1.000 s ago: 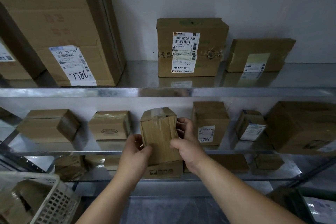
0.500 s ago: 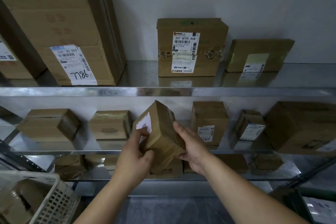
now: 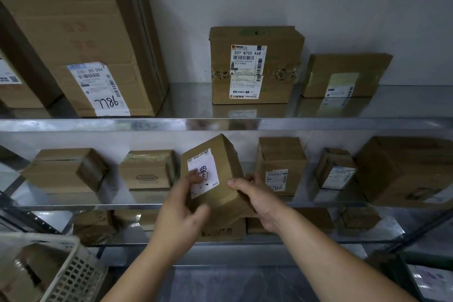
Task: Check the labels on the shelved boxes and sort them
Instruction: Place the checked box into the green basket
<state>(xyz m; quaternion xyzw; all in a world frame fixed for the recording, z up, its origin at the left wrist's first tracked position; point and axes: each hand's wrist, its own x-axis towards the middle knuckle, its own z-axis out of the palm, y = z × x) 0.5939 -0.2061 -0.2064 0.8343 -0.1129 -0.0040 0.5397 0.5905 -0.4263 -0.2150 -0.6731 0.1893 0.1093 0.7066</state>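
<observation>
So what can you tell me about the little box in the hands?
It is a small brown cardboard box, held tilted in front of the middle shelf. A white label with black handwriting and print sits on the face turned toward the camera. The left hand grips its left side, one fingertip over the label; the right hand grips its right edge, thumb on the front.

steel shelving (image 3: pixel 220 124), three tiers. up top: big carton marked 7786 (image 3: pixel 81 51), box labelled 507 n705 a68 (image 3: pixel 274 39), flat box standing on edge (image 3: pixel 343 66). middle tier: five more boxes (image 3: pixel 66 169), spaced apart.
</observation>
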